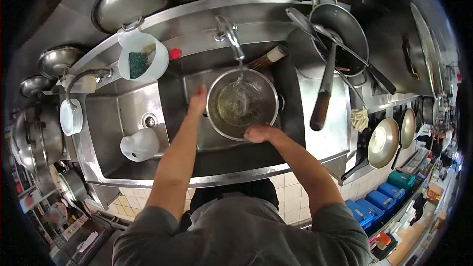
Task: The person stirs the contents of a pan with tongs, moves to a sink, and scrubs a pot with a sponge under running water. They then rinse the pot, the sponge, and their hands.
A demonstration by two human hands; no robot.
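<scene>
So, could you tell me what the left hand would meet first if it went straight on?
Probably the sink's back wall, below the tap; the left hand lies beside the metal bowl, but depth is unclear.

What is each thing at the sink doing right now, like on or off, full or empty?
tap: on, water running
metal bowl: upright under the stream, water inside
left hand: against the bowl's left rim
right hand: gripping the bowl's near rim
white jug: tipped over in the left basin
white tub: hanging, sponge inside
</scene>
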